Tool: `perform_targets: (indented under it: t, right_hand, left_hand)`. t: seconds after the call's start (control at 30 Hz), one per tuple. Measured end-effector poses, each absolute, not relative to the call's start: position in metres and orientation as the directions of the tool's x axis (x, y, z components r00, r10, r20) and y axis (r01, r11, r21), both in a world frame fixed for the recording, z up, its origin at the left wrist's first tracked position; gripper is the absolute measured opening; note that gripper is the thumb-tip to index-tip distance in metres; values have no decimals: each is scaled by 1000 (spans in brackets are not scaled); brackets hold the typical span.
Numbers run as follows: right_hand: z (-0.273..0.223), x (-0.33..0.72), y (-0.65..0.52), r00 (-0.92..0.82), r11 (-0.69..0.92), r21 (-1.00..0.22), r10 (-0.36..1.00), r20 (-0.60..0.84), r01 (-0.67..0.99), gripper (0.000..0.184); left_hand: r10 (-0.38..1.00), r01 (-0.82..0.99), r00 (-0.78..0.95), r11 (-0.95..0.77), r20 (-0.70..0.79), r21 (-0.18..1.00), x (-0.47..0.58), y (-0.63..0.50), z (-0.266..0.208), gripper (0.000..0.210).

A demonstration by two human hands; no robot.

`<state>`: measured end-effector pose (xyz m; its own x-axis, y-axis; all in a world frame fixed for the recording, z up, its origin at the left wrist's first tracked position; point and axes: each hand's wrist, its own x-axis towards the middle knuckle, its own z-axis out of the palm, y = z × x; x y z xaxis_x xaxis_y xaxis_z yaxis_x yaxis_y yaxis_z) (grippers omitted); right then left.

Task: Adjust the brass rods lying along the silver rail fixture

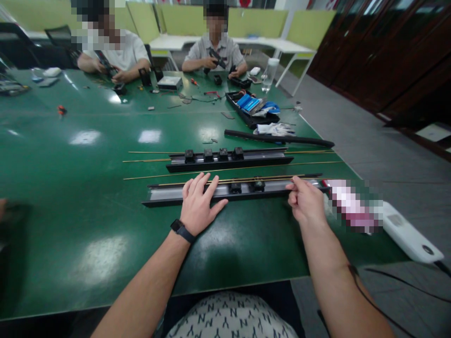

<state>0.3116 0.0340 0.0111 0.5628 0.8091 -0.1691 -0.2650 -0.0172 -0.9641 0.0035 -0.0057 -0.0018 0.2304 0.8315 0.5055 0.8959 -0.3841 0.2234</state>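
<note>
A long black channel [165, 193] with a pale inner strip lies across the green table before me. Small black blocks [259, 184] sit in it, and thin brass rods [243, 180] run along its far side. My left hand [200, 202] rests open over the channel's left half, fingers spread across the rods and thumb out to the right. Near the right end, my right hand [306, 199] is closed in a pinch where a brass rod meets the fingertips; the grip itself is partly hidden. Just beyond lies a second channel [229, 164] with several black blocks.
Farther off lie a black foam-like strip [278, 138], gloves [275, 129] and a black tray [243, 112] with blue packs. A white power strip [408, 232] lies by the right edge. Two people [214, 56] sit across the table [88, 188], handling black parts.
</note>
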Motion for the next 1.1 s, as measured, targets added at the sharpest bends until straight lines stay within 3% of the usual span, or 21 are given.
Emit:
perform_targets:
  t: [0.57, 1.1]
  right_hand:
    - [13, 317, 36, 610, -27, -968, 772, -179, -250, 18]
    - [9, 319, 35, 601, 9, -969, 786, -145, -245, 30]
  left_hand:
    - [834, 894, 242, -390, 496, 220, 3, -6, -1, 66]
    - [834, 900, 232, -379, 501, 215, 3, -6, -3, 61]
